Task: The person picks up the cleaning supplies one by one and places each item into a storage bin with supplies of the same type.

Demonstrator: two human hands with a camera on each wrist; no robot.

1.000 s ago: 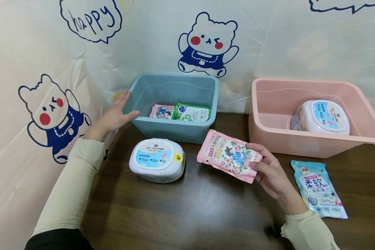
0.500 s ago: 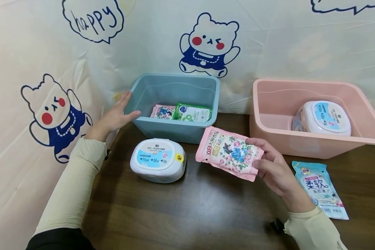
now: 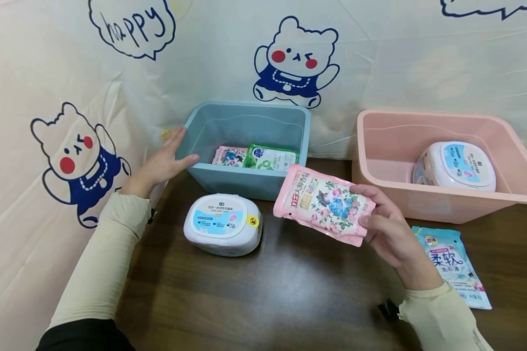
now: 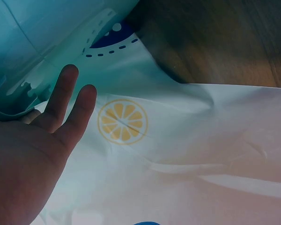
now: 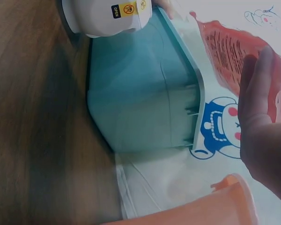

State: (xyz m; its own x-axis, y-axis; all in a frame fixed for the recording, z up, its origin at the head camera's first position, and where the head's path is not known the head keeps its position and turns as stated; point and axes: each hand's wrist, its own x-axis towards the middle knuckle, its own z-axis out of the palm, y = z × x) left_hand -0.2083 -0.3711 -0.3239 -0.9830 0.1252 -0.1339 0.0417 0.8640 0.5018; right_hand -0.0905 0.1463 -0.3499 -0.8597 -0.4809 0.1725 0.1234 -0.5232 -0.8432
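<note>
My right hand [image 3: 391, 234] pinches one end of a pink floral pouch [image 3: 325, 204], held up over the table in front of the blue bin [image 3: 246, 180]. In the right wrist view the back of the pouch [image 5: 229, 56] shows printed text. My left hand [image 3: 162, 161] rests with spread, straight fingers at the left rim of the blue bin; the left wrist view shows its fingers [image 4: 79, 112] beside the bin's wall. Inside that bin lie another pink floral packet [image 3: 230, 156] and a green-and-white packet [image 3: 272, 158].
A white lidded tub [image 3: 223, 224] stands in front of the blue bin. At the right, a pink bin [image 3: 421, 200] holds a similar white tub [image 3: 461, 165]. A light-blue pouch [image 3: 458, 268] lies on the wooden table [image 3: 290, 302], partly behind the right forearm. A printed cloth [image 3: 202, 58] hangs behind.
My right hand has raised the pink floral pouch slightly, away from the table and toward the blue bin's front right corner. The left hand has stayed at the bin's rim.
</note>
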